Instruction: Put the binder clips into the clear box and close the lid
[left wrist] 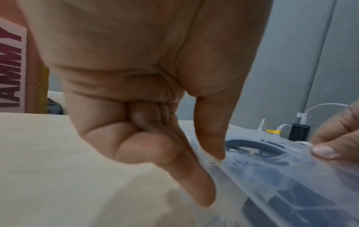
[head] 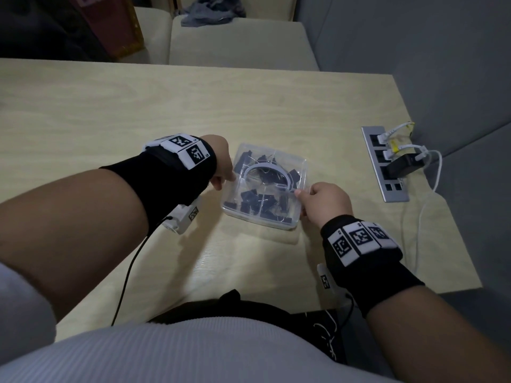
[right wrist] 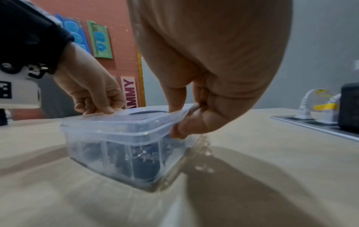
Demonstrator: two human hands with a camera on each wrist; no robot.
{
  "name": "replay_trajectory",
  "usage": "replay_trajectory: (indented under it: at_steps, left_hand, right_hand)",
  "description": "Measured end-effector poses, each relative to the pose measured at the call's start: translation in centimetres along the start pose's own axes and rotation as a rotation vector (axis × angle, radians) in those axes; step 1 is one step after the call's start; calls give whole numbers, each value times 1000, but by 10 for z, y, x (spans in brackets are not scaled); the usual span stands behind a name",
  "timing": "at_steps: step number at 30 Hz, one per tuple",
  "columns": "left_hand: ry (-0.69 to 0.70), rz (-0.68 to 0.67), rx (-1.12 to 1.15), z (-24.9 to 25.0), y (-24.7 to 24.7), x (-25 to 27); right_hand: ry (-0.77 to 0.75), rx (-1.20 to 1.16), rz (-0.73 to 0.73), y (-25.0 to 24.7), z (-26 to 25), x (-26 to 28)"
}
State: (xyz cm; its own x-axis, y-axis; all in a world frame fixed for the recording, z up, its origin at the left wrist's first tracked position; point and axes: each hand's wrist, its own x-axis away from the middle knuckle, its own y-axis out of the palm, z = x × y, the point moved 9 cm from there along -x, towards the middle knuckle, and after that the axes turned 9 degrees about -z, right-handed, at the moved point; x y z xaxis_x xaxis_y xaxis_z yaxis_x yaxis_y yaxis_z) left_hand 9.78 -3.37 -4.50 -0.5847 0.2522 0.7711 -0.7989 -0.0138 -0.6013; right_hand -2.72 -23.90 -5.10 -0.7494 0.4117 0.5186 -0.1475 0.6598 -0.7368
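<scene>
A clear plastic box (head: 279, 221) (right wrist: 120, 147) stands on the light wooden table, with several black binder clips (head: 257, 201) (right wrist: 143, 161) inside it. Its clear lid (head: 272, 167) (right wrist: 124, 121) (left wrist: 291, 172), with a grey handle (head: 265, 168) (left wrist: 250, 145), lies over the box. My left hand (head: 221, 164) (left wrist: 202, 169) (right wrist: 97, 106) pinches the lid's left edge between thumb and forefinger. My right hand (head: 323, 203) (right wrist: 186, 119) (left wrist: 328, 147) pinches the lid's right edge, thumb on top and fingers under the rim.
A metal power strip (head: 385, 164) (right wrist: 314, 124) with white plugs, a black adapter (head: 403, 165) and white cables sits at the table's right side. Cream chairs (head: 240, 45) stand beyond the far edge. A grey partition wall runs along the right.
</scene>
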Motion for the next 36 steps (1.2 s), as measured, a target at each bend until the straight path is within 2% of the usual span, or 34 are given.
replay_trajectory:
  at_steps: [6, 11, 15, 17, 19, 21, 22, 24, 27, 36]
  left_hand:
    - [-23, 33, -102, 4, -3, 3]
    - [-41, 12, -165, 11, 0, 4]
    - [-25, 11, -207, 14, 1, 3]
    - [-1, 63, -240, 15, -5, 6]
    - [64, 193, -239, 21, -14, 15]
    - [164, 310, -302, 33, -15, 24]
    - [226, 304, -359, 40, -9, 25]
    - [324, 200, -495, 50, 12, 23]
    - [311, 86, -605, 44, 34, 10]
    - [280, 14, -571, 45, 40, 8]
  right_hand:
    - [12, 120, 23, -1, -5, -3]
    - [59, 301, 17, 1, -11, -8]
    - [76, 357, 2, 2, -12, -11]
    - [83, 380, -9, 1, -14, -9]
    - [56, 401, 0, -1, -21, -1]
    - [-66, 434, 34, 2, -33, 7]
    - [-161, 484, 38, 6, -43, 11]
    - [-300, 613, -24, 24, -53, 15]
    - [-301, 656, -155, 46, -42, 10]
    - [-318, 636, -181, 49, -37, 3]
